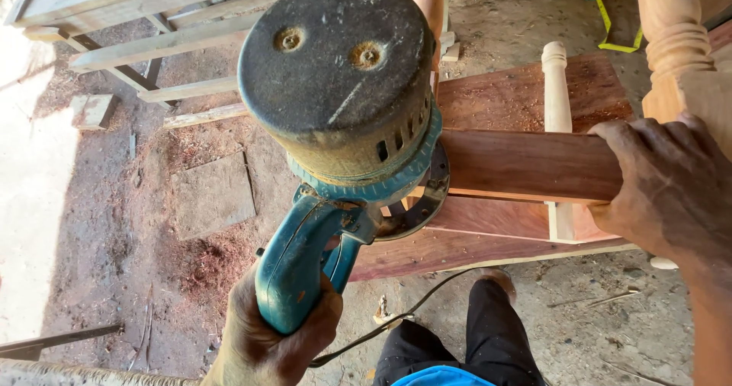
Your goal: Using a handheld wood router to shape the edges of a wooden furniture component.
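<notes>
Reddish plank [526, 165] lengthwise left-right, right hand [671, 192] fingers grasping it; left hand [274, 340] clenched around router [343, 112] handle.

There was one teal router [343, 127], three turned spindles – one [559, 89] at centre right – and one yellow tape measure [602, 9] at upper right.

Yellow tape measure [606, 16] on dusty ground, turned wooden legs [557, 89] — pale, sawdust-strewn slab [213, 195]

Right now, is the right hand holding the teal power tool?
No, the right hand grips the reddish wooden piece, while the left hand holds the handle of the teal power tool.
</notes>
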